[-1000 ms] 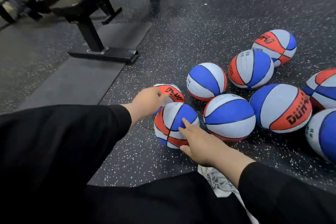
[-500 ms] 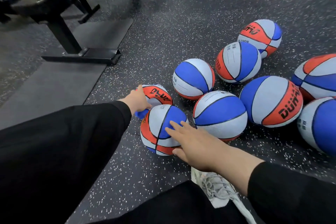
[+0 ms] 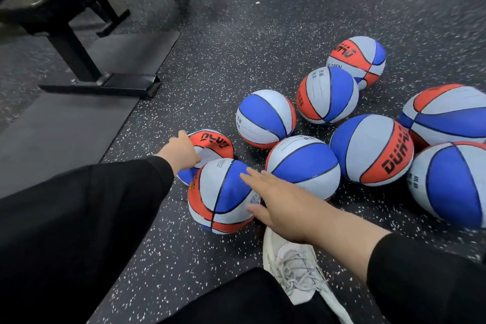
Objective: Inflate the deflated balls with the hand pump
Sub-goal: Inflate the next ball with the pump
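Item one, the landmark: the near ball (image 3: 223, 197), red, white and blue, round and full-looking, on the speckled floor (image 3: 236, 34) just beyond our white shoe (image 3: 297, 268).

Item two: our right hand (image 3: 278, 202), flat against the near ball's right flank, fingers straight and spread, thumb low on the side. It curls round nothing. In the earlier frames it lay on the same ball in the same flat manner; little has altered but the angle of view.

Item three: the deflated ball (image 3: 210, 150), caved in at the top, touching the near ball on its far-left side. Our left hand (image 3: 181, 151) rests on its sunken panel. A second ago this hand covered more of the ball's left edge; now the red lettered rim shows freely. Its fingers are hidden behind the knuckles, so we cannot tell whether they grip or merely press.

Item four: seven further balls, fanned to the right of and beyond the near ball; the closest, a blue-banded ball (image 3: 302, 163), touches our right hand's fingertips side. None has shifted against its neighbours.

Item five: a black bench (image 3: 65, 34) on a dark mat (image 3: 65, 126), well apart to the far left of the near ball.
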Demonstrator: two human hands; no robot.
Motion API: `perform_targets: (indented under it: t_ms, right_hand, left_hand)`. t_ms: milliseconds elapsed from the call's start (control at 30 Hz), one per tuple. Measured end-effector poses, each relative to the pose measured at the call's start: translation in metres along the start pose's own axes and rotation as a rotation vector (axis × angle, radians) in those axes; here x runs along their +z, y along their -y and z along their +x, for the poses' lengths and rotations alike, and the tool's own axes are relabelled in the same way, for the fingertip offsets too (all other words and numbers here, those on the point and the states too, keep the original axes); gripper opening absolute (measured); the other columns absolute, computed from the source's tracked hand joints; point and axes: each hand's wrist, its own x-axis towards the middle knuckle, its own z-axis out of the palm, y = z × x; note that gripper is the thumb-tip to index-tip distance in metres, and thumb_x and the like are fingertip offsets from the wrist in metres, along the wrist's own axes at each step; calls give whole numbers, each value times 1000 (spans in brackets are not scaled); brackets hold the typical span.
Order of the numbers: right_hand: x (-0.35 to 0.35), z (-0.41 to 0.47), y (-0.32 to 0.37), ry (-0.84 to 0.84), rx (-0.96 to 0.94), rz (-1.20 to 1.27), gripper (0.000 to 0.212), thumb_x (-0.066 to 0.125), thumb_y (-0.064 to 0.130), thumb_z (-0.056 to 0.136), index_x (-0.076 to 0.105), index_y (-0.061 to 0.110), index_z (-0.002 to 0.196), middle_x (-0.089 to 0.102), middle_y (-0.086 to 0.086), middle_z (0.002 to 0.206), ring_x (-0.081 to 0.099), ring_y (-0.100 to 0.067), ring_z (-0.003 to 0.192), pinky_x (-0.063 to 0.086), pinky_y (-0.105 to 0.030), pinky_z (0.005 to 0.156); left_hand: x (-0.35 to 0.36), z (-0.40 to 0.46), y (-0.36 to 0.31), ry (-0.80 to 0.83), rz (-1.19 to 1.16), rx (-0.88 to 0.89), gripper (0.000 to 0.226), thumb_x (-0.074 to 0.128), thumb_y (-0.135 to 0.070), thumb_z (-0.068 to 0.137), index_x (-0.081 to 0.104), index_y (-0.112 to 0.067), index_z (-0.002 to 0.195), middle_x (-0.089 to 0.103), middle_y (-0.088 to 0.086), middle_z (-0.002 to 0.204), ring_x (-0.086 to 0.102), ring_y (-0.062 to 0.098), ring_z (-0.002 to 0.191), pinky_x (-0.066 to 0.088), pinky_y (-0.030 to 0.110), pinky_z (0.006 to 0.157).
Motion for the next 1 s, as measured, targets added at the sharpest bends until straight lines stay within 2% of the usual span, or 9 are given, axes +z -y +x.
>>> perform_targets:
  t_ms: [233,433,533,600,700,767,833,900,1000]
  right_hand:
    - [-31,-20,-17,-177,127,110,63,45,41,104,18,31,159,9,12,167,13,-8,152,16,-23,118]
    - [-62,-41,-25,-331,219,259,58,49,40,103,27,31,157,30,8,162,45,-15,135,32,-24,104]
    - [-77,-53,-35,-454,227,380,62,53,45,100,29,31,155,41,8,156,43,-15,138,32,-23,106]
    - [-87,-64,-44,-529,232,519,79,56,57,93,20,31,158,33,12,160,33,-11,146,28,-27,116]
    - [-101,-90,-56,-682,276,798,93,64,63,84,14,35,158,33,22,156,36,-10,144,34,-41,117]
    - [-104,-112,-62,-797,305,971,85,68,58,85,23,38,154,42,23,150,43,-8,136,47,-47,106]
    - [-104,-136,-66,-849,302,1150,64,67,56,87,44,36,143,53,15,142,53,-13,128,56,-53,92]
    - [-105,-158,-66,-860,255,1295,40,63,49,93,58,33,129,64,11,128,63,-13,114,58,-52,88]
    - [-102,-180,-72,-890,323,1165,28,57,47,98,65,23,111,71,7,103,64,-9,87,60,-45,76]
  left_hand:
    - [-42,-6,-4,-251,232,144,42,59,-25,97,42,-6,131,49,20,131,50,49,121,46,54,94]
    - [-113,-33,-36,-453,-25,252,63,61,-27,94,34,-10,149,50,23,132,53,51,117,46,55,94]
    - [-142,-73,-74,-471,-229,393,39,58,-26,90,47,-13,125,58,17,114,59,44,102,48,47,83]
    - [-148,-107,-100,-416,-355,455,34,59,-27,89,51,-16,121,63,12,110,59,37,100,47,43,82]
    - [-144,-159,-134,-266,-563,554,53,65,-37,87,56,-25,138,69,1,121,62,26,110,50,42,95]
    - [-133,-192,-152,-120,-735,619,51,68,-40,86,59,-32,136,71,-7,120,67,14,107,57,41,91]
    - [-119,-224,-173,57,-891,641,38,68,-30,94,62,-28,132,72,-9,113,69,3,92,62,32,72]
    - [-101,-249,-188,222,-996,592,26,64,-23,100,64,-23,125,72,-5,112,69,9,92,64,35,69]
    - [-78,-269,-201,373,-1047,477,24,66,-36,97,67,-23,117,68,2,121,69,27,100,64,48,76]
